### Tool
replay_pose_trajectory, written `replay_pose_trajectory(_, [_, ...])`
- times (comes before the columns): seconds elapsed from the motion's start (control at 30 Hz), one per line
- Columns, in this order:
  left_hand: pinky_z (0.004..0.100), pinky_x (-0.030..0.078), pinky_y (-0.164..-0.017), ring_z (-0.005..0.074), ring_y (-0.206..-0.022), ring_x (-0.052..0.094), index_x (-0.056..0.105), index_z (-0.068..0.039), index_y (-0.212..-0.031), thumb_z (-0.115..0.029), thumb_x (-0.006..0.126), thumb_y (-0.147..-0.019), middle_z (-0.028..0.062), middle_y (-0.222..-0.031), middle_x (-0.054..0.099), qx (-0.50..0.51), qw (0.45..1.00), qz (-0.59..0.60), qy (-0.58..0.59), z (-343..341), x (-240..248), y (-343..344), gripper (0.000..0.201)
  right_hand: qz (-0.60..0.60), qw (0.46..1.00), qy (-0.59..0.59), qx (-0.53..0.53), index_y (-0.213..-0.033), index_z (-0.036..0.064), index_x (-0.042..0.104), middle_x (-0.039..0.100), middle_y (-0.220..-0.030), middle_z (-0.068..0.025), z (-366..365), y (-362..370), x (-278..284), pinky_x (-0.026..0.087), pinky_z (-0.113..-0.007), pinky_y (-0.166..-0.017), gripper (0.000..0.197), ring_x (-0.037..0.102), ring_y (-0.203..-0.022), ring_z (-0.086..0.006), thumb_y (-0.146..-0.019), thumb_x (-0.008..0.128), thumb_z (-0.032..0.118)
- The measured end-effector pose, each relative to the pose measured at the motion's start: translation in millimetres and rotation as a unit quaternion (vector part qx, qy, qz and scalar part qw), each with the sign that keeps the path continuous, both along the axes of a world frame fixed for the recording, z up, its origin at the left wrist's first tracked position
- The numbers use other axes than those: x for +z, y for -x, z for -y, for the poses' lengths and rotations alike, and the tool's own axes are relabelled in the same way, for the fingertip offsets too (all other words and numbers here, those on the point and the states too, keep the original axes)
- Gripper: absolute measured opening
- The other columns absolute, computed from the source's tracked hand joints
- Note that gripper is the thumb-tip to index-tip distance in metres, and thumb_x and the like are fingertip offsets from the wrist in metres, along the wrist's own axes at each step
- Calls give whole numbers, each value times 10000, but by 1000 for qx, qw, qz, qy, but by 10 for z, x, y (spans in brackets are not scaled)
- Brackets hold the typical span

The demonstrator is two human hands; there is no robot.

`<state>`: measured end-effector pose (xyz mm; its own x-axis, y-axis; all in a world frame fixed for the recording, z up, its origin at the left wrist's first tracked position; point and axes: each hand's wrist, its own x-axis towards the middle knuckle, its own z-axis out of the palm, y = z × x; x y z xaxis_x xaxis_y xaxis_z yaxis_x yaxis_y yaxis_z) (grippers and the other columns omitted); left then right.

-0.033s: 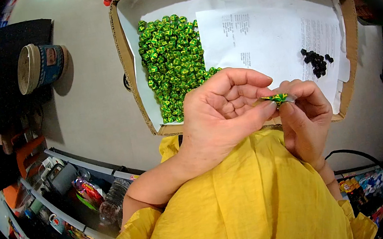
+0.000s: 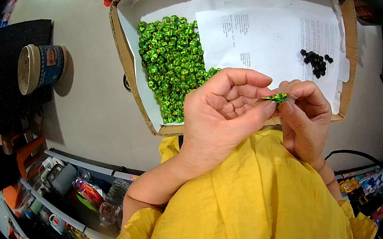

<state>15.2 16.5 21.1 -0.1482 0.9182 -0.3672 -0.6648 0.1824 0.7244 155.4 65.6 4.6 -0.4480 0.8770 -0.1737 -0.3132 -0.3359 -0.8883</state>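
Note:
A small green and gold foil wrapper [image 2: 277, 98] is pinched between my two hands, above the near edge of a shallow cardboard box [image 2: 130, 69]. My left hand [image 2: 223, 111] grips its left end at the thumb tip, with the other fingers curled loosely. My right hand [image 2: 308, 112] grips the opposite end between thumb and forefinger. Whether anything is inside the foil, I cannot tell. Many green foil-wrapped balls [image 2: 174, 61] lie heaped on the left side of the box. Towards the right lies a cluster of small black lumps [image 2: 316, 64].
White printed paper [image 2: 268, 30] lines the box. A blue tub with a pale rim [image 2: 48, 64] stands on the left of the table. Shelves with mixed goods [image 2: 84, 190] run along the lower left, and a black cable [image 2: 367, 156] curves at the lower right.
The foil wrapper has tilted very slightly between the fingertips. Both hands stay in place.

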Motion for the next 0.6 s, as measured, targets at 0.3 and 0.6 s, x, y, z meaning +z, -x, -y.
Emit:
replay_pose_trajectory(0.3, [262, 515, -763, 138, -852, 606, 452, 22, -1063, 105, 590, -753, 116, -909, 612, 8, 999, -53, 2, -9, 24, -1, 349, 86, 973, -212, -31, -864, -1, 547, 563, -779, -73, 5, 28, 37, 398, -243, -590, 161, 499, -679, -138, -757, 577, -118])
replay_pose_trajectory(0.6, [250, 506, -728, 146, -829, 610, 416, -6, -1072, 107, 587, -752, 123, -902, 619, 36, 997, -66, 0, -10, -27, 30, 380, 167, 852, -484, 111, -921, -29, 616, 564, -767, -94, -276, -103, 177, 358, -322, -585, 279, 479, -608, -195, -644, 613, -58])
